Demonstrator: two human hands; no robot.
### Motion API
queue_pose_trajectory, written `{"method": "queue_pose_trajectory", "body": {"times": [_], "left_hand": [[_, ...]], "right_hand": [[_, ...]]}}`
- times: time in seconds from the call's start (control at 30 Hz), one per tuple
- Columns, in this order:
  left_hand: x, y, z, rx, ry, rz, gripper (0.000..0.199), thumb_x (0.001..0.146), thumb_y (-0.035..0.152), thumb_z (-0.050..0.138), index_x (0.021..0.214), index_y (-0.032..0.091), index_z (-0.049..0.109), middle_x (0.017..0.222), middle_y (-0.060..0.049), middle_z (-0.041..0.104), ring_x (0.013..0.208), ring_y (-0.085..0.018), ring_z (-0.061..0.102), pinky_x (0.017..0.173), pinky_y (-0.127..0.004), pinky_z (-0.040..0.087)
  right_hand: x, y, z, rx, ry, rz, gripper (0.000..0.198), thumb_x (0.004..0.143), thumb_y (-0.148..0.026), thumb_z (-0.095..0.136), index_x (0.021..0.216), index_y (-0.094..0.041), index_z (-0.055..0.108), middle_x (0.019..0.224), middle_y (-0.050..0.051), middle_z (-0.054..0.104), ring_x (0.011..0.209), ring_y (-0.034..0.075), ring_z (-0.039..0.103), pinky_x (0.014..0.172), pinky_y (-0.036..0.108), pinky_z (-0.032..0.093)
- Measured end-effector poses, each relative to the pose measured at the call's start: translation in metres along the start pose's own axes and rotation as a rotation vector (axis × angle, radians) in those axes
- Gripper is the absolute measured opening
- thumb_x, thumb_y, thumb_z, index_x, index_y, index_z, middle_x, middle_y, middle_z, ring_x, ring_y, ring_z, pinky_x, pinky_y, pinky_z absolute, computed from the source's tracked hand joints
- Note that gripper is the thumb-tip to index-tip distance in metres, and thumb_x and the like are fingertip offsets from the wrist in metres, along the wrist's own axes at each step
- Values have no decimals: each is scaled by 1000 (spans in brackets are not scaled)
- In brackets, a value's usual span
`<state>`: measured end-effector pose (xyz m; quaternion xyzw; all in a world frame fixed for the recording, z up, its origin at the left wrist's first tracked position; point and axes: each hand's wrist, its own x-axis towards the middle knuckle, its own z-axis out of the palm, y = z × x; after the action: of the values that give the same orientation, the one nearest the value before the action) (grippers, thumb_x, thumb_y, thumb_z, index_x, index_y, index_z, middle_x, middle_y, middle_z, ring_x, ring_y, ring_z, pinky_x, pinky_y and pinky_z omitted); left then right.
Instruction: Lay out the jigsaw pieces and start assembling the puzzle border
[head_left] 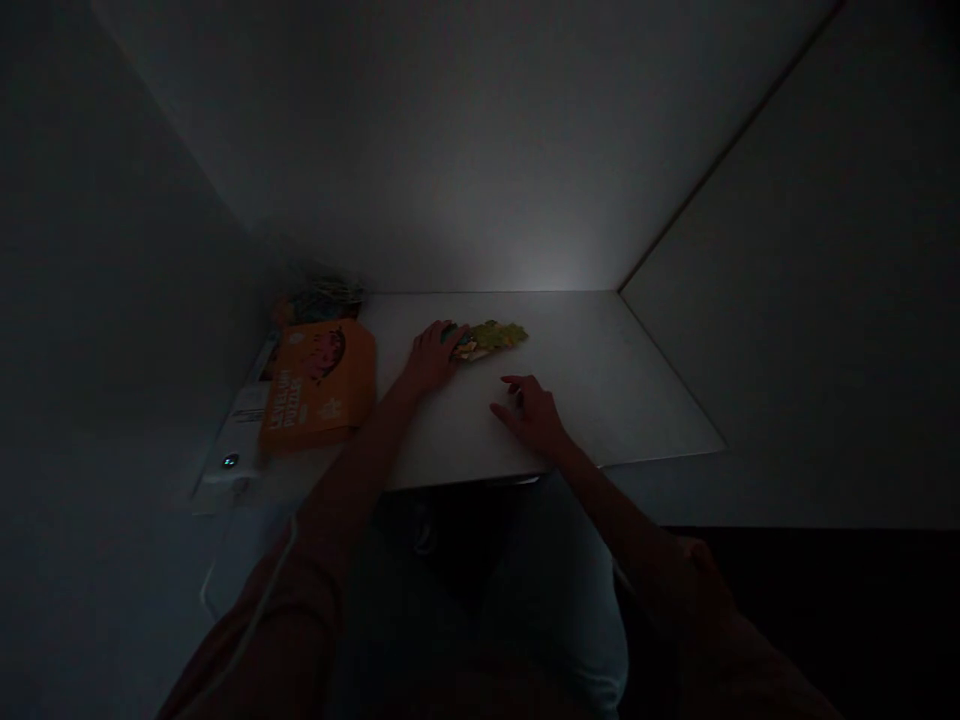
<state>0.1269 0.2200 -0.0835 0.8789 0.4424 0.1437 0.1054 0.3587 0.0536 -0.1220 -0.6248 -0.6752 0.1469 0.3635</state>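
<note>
A small, jagged-edged cluster of puzzle pieces (pixel 491 338), mostly yellow-green with darker patches at its left end, lies on the white tabletop (pixel 600 390). My left hand (pixel 433 358) rests over that left end, its fingers stretched out and covering part of it. Closer to me and just below the cluster, my right hand (pixel 531 412) hovers at or over the table with nothing in it. Its thumb and index finger are apart, and the other fingers are curled. Dim light blurs the details of the pieces.
On the left lies an orange puzzle box (pixel 319 385) lettered "Level up! Puzzles". Behind it is a dark, crinkled heap (pixel 326 298) I cannot make out. A white device (pixel 234 455) with a lit display sits at the left edge. Walls border the back and sides.
</note>
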Motion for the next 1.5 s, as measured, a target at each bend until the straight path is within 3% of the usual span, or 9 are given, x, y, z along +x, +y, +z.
{"method": "queue_pose_trajectory", "body": {"times": [0.23,0.37,0.5,0.63,0.73,0.9,1.03,1.2,1.5], "left_hand": [[3,-29,6,-58,119,-173,73,99,26,74,171,31,61,174,-21,50,163,-40,49,133,-58,43],[-7,-29,5,-112,56,-30,103,87,56,94,176,30,51,179,-22,43,168,-43,41,138,-63,36],[-5,-22,2,-91,11,35,75,104,56,76,172,31,57,178,-21,49,165,-41,46,136,-63,36],[1,-22,0,-2,114,-148,52,115,37,54,164,32,67,178,-19,52,163,-41,49,133,-66,38],[1,-23,-3,19,125,-237,57,113,36,55,169,30,63,181,-20,49,165,-42,48,133,-65,40],[2,-21,-5,-43,83,-166,72,104,35,68,174,26,55,175,-21,55,163,-41,51,133,-62,43],[3,-21,-6,-68,168,-144,66,103,32,67,168,27,60,170,-19,60,158,-40,55,129,-60,47],[-1,-20,-14,57,200,-338,66,100,54,76,160,27,66,164,-24,62,152,-50,54,124,-72,45],[0,-31,-23,33,198,-341,62,100,64,76,149,27,75,144,-20,70,129,-43,71,108,-58,57]], "right_hand": [[114,20,-10,-159,-24,-151,70,99,-62,84,159,-31,68,159,18,68,144,44,64,118,62,48],[151,42,-4,-167,-148,-209,64,101,-63,84,155,-32,73,156,15,73,145,44,64,125,65,38],[152,68,-6,-170,-73,-132,56,107,-62,76,151,-28,76,151,17,76,142,43,67,122,64,38],[154,81,-11,-195,-18,-63,53,106,-63,76,145,-27,78,143,17,78,135,43,70,119,64,40],[156,78,-13,-237,-1,-84,52,105,-62,75,145,-29,77,147,16,77,138,42,68,118,61,42],[155,67,-16,-175,57,-114,52,107,-66,69,141,-28,77,145,15,79,136,40,71,117,60,46],[158,68,-13,150,124,-14,66,106,-88,56,119,-28,81,116,11,85,106,32,77,96,49,58],[164,78,-8,309,159,113,80,91,-106,58,92,-27,73,84,5,75,78,25,68,71,40,55],[162,67,-23,421,40,68,70,88,-96,74,85,-26,70,77,2,68,70,19,60,67,35,49]]}}
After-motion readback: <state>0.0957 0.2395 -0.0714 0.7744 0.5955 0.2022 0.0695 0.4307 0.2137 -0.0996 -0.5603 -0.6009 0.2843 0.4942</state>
